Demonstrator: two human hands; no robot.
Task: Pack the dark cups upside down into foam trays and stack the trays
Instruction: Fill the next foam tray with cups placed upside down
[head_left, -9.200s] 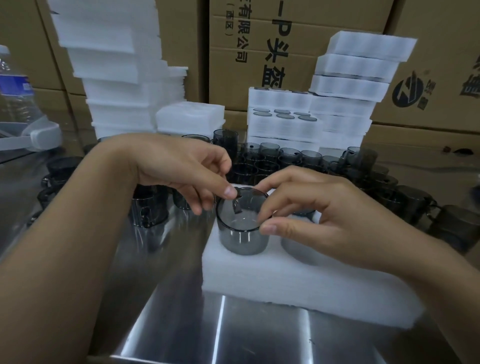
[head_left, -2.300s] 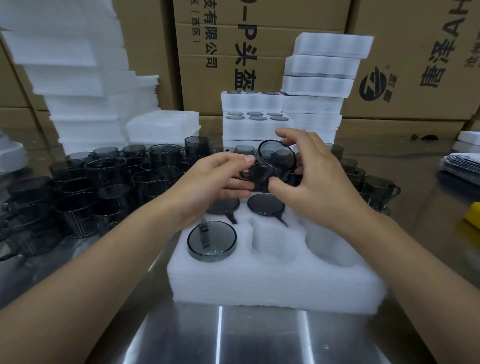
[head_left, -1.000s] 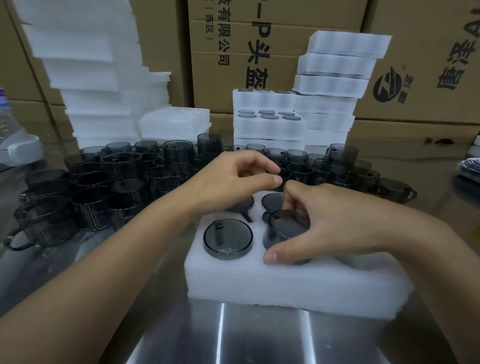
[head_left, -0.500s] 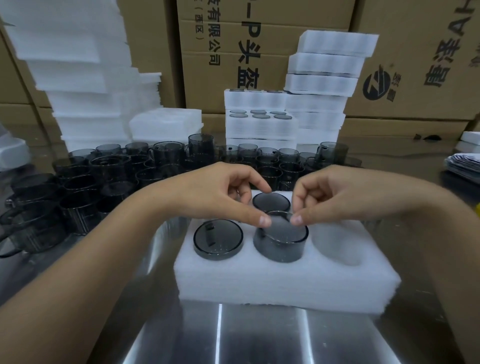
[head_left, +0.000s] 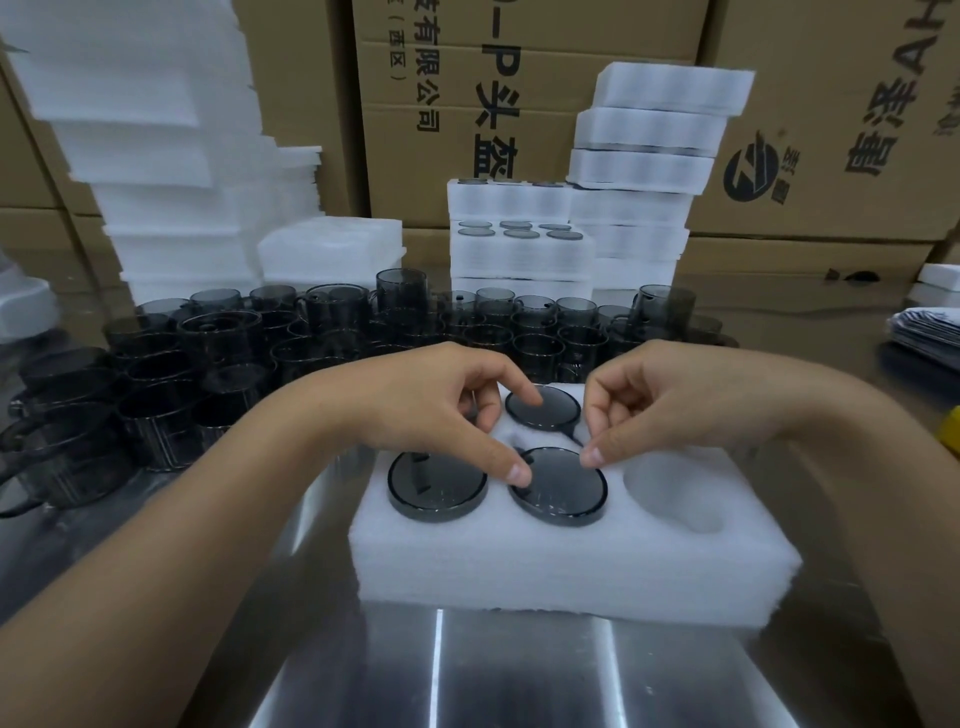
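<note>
A white foam tray (head_left: 571, 561) lies on the steel table in front of me. Three dark cups sit upside down in its pockets: front left (head_left: 441, 488), front middle (head_left: 566, 493) and back middle (head_left: 548, 410). The front right pocket (head_left: 675, 488) holds nothing. My left hand (head_left: 415, 400) presses its thumb tip on the left edge of the front middle cup's base. My right hand (head_left: 670, 395) presses its thumb on the right edge of the same base. The other fingers of both hands are curled. My left hand hides the back left pocket.
Several loose dark cups (head_left: 332, 332) crowd the table behind and left of the tray. Packed foam trays (head_left: 519, 249) are stacked at the back, with empty foam pieces (head_left: 156, 156) piled at the left. Cardboard boxes (head_left: 831, 104) form a wall behind. Papers (head_left: 930, 327) lie at the right.
The front middle cup stood proud of the foam half a second ago and now sits flush in its pocket. Both thumbs stayed on its base and moved down with it.
</note>
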